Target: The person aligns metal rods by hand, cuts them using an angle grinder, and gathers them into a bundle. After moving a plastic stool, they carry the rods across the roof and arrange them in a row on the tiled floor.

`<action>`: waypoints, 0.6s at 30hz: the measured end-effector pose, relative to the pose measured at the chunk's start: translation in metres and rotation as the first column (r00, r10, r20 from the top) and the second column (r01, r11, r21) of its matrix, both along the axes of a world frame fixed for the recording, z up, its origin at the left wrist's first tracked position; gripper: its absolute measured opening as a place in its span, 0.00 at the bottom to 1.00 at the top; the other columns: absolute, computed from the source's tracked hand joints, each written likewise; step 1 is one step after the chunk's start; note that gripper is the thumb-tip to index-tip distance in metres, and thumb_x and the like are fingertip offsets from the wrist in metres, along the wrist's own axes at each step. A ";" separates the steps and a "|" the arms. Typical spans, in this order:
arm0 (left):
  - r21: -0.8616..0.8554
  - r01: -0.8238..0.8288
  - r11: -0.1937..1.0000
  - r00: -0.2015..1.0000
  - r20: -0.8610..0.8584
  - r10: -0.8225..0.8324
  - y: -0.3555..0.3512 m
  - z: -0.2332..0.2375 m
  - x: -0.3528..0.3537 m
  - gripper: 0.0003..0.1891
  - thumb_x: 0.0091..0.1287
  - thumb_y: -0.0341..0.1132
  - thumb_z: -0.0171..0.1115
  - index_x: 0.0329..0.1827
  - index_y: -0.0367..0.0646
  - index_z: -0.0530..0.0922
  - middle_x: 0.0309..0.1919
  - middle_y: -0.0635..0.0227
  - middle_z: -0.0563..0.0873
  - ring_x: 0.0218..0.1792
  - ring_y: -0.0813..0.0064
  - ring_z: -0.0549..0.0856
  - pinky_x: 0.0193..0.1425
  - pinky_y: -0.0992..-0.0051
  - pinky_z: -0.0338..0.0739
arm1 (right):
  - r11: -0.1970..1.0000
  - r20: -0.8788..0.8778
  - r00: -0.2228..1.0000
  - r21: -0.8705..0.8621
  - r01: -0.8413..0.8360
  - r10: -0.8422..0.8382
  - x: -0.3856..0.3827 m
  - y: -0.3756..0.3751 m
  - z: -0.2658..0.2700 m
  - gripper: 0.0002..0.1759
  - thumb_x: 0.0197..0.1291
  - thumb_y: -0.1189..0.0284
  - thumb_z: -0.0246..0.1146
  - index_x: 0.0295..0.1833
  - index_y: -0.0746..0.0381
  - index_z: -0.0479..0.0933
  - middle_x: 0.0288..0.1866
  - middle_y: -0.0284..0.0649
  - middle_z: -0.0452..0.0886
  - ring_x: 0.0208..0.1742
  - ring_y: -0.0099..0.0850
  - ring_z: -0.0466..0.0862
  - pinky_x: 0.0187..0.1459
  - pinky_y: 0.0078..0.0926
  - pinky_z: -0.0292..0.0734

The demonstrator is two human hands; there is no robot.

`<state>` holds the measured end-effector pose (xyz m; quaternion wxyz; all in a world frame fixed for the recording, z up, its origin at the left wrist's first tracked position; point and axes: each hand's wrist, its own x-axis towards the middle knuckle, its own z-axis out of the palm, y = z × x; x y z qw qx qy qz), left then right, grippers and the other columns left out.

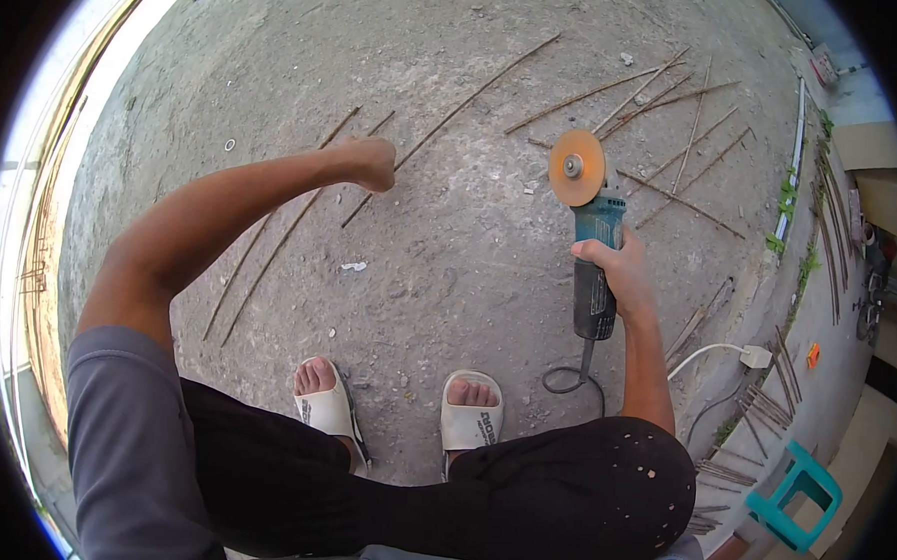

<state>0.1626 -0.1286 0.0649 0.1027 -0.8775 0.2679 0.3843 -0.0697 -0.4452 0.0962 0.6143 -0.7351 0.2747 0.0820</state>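
My right hand [624,273] is wrapped round the teal and black body of an angle grinder [598,226], held upright with its orange disc [578,168] at the far end. From its lower end a dark cord [587,361] loops down toward the ground. Out in front to the left, my left hand [366,163] is closed in a fist round a long thin rusty rod [477,96], which sticks out on both sides of the fist. Two more rods [268,277] pass beneath my left forearm. The fingertips of that hand are hidden from view.
Several loose rods [690,140] lie scattered ahead on the right. A white power socket [755,356] with a cable and several short rod pieces [763,409] lie along the right side, near a teal plastic stool [797,495]. My sandalled feet [473,411] are below.
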 end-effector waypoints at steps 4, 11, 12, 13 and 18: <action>0.044 0.026 0.999 0.993 -0.113 -0.021 0.094 -0.017 -0.025 0.18 0.53 0.27 0.56 0.45 0.29 0.86 0.48 0.40 0.87 0.53 0.41 0.86 0.54 0.48 0.79 | 0.998 0.009 0.999 -0.039 -0.043 0.044 0.003 0.004 -0.005 0.21 0.47 0.67 0.74 0.45 0.67 0.79 0.33 0.35 0.81 0.30 0.23 0.80 0.32 0.22 0.75; -0.178 -0.237 0.955 0.950 0.161 0.266 0.208 -0.004 -0.065 0.12 0.65 0.33 0.59 0.42 0.29 0.81 0.44 0.40 0.86 0.49 0.39 0.85 0.50 0.51 0.80 | 0.999 -0.025 0.999 0.006 -0.044 0.044 -0.002 0.012 0.000 0.22 0.47 0.68 0.73 0.46 0.66 0.78 0.34 0.35 0.81 0.30 0.22 0.80 0.32 0.23 0.76; -0.238 -0.234 0.943 0.934 0.215 0.286 0.226 -0.015 -0.076 0.13 0.67 0.34 0.59 0.43 0.30 0.79 0.44 0.41 0.86 0.49 0.40 0.85 0.50 0.51 0.79 | 0.999 -0.035 0.999 -0.001 -0.041 0.041 -0.003 0.012 0.000 0.22 0.47 0.68 0.73 0.47 0.66 0.78 0.34 0.35 0.81 0.30 0.22 0.80 0.32 0.23 0.76; -0.300 -0.220 0.928 0.914 0.269 0.304 0.241 -0.026 -0.086 0.13 0.69 0.36 0.60 0.44 0.31 0.78 0.44 0.41 0.86 0.49 0.40 0.85 0.51 0.51 0.79 | 0.999 -0.044 0.998 -0.012 -0.034 0.034 -0.004 0.011 0.002 0.22 0.47 0.69 0.73 0.47 0.66 0.78 0.35 0.35 0.81 0.29 0.22 0.80 0.32 0.23 0.76; -0.394 -0.473 0.788 0.798 0.187 0.572 0.271 -0.042 -0.137 0.13 0.70 0.38 0.62 0.47 0.36 0.76 0.43 0.48 0.86 0.48 0.44 0.85 0.50 0.52 0.77 | 0.999 -0.039 0.999 -0.039 -0.023 0.021 -0.011 0.011 0.005 0.20 0.48 0.68 0.71 0.46 0.66 0.77 0.34 0.34 0.80 0.28 0.22 0.79 0.31 0.23 0.75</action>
